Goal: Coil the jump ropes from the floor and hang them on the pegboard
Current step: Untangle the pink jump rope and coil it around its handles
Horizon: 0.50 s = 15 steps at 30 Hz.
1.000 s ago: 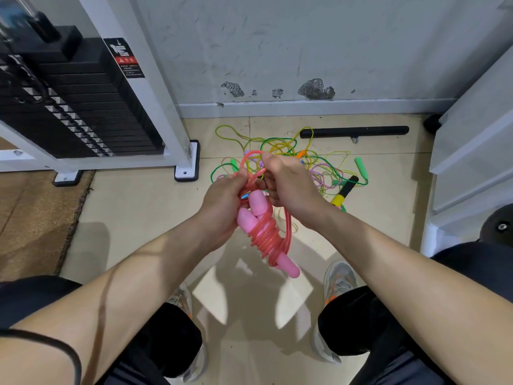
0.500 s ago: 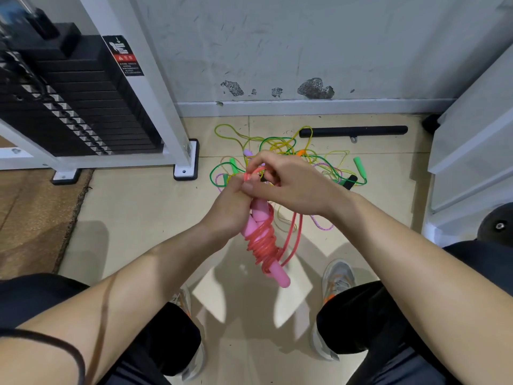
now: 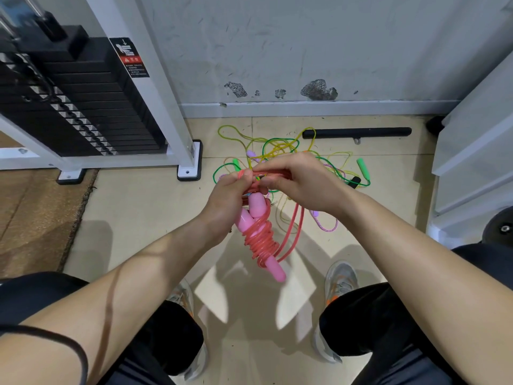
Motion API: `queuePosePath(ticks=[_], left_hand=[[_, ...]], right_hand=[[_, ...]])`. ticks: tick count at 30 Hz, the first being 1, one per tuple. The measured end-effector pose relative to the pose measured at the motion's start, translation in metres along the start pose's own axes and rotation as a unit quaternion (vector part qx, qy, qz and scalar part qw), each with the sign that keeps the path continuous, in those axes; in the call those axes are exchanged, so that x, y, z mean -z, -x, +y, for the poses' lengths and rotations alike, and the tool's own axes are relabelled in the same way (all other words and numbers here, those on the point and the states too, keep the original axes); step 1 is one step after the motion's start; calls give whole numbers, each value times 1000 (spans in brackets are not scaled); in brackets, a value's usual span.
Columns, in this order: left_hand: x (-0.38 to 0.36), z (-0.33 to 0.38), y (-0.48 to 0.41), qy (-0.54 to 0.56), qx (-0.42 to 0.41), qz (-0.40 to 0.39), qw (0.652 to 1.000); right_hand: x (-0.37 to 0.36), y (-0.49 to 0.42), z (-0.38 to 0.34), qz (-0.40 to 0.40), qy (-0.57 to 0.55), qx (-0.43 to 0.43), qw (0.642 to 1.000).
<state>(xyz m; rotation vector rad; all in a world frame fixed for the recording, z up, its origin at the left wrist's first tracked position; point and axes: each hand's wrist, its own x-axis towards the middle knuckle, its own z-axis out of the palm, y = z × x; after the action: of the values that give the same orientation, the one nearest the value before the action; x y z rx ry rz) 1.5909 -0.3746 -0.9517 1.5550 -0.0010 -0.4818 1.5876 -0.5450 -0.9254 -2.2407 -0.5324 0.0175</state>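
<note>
Pinching a run of red-pink cord, the right-hand fingertips (image 3: 268, 175) close thumb against forefinger at the top of the bundle. Left-hand fingers (image 3: 244, 180) curl round the same cord just beside them. The right hand (image 3: 302, 182) sits above and across. The left hand (image 3: 229, 201) is below it, gripping the upper end of the bundle.

Pink jump rope (image 3: 262, 237): held in the air between both hands, over the floor.
- Two pale pink handles lie side by side.
- Upper handle (image 3: 256, 204) is tucked against the left palm.
- Lower handle (image 3: 276, 270) points down and toward the wearer, tip free.
- Cord is wound in tight turns round the middle of the handles.
- One loose loop (image 3: 294, 232) hangs from under the right hand and runs back to the lower end of the coil.

Beyond the hands, on the tile floor (image 3: 133, 212):
- Tangled pile of ropes (image 3: 280, 147), with green, yellow and purple cords crossing.
- Green handle (image 3: 363, 168) at its right edge, with a black handle (image 3: 354, 181) just beside it.
- Purple handle (image 3: 251, 154) near the pile's left.
- Black bar (image 3: 358, 132) on the floor behind the pile, near the wall (image 3: 305, 37).

Left: white machine frame (image 3: 155, 87) enclosing a weight stack (image 3: 83, 112) of black plates, packed one on another. Brown mat (image 3: 36, 218) alongside.

Right: white panelled unit (image 3: 477, 134).

Near edge: grey shoes (image 3: 340, 279), black shorts (image 3: 374, 323).
</note>
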Motion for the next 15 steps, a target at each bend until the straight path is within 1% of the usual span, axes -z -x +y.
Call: queuePosePath(ticks=[6,9,15], left_hand=[[0,1,-2,37,-3,15,999],[1,3,-4,82,17,25,996],[0,0,-5,147,41,-10,988]], right_hand=[[-7,-3,12,74,-18,-89,993],[-7,-3,15,92,-66,-129,985],[-12,-4,17,121,-105,-155,975]])
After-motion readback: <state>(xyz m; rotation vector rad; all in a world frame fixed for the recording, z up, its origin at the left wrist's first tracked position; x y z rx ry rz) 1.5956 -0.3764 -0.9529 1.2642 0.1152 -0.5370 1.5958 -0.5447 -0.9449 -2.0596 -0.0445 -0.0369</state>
